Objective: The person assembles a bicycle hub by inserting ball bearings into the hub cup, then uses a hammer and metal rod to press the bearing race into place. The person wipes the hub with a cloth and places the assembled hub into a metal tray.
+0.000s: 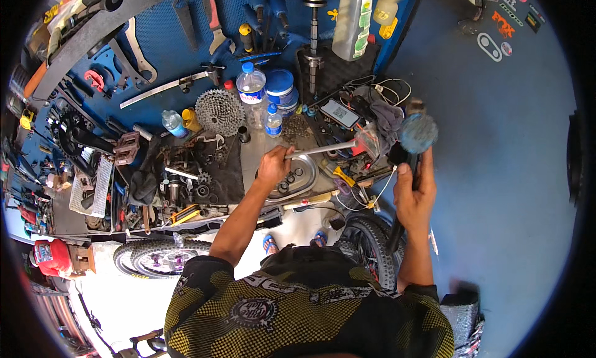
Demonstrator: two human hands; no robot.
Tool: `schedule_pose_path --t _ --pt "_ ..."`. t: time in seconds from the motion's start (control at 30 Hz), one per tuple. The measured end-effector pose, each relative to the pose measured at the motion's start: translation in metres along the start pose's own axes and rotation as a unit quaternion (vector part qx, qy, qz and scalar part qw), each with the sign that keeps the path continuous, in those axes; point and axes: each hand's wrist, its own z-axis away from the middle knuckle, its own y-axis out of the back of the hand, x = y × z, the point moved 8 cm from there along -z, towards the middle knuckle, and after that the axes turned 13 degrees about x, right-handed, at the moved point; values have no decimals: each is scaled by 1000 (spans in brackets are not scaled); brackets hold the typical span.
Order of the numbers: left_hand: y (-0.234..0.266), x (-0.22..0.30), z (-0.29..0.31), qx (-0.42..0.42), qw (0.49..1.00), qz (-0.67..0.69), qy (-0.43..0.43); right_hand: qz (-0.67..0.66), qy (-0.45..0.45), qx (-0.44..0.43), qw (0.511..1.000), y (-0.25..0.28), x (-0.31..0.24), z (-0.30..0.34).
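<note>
My left hand (273,166) is closed round one end of a straight metal rod (323,150), which points right across the bench. Below the rod sits a rounded metal tray (315,183) with small dark parts in it. To the right, my right hand (415,199) grips a mallet (418,133) by its dark handle. The mallet's worn blue head is raised, and one finger stretches up toward it. Head and rod are apart.
Along the cluttered workbench (248,190) stand a bicycle cassette (220,113), water bottles (251,85), blue tubs (280,88) and a phone (339,113). Tools hang on the blue board (161,35). Below are bicycle wheels (366,243); a person in red (56,257) is at far left.
</note>
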Motion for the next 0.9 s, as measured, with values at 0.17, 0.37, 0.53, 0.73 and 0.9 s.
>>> schedule_pose_path --t 0.17,0.37,0.53,0.73,0.9 --pt "-7 10 -7 -14 1000 -2 -1 -84 -79 -13 993 -23 7 -3" --pt "13 -6 -3 -5 1000 -17 16 62 87 90 990 56 -39 -25" --pt "11 -9 -3 -9 999 -18 26 -171 259 230 922 102 -123 -38" --pt "2 0 -10 -29 998 -49 -18 76 65 -199 975 -24 -19 23" --pt "-4 -3 -3 -21 1000 -21 -2 -30 -82 -7 996 7 24 14"
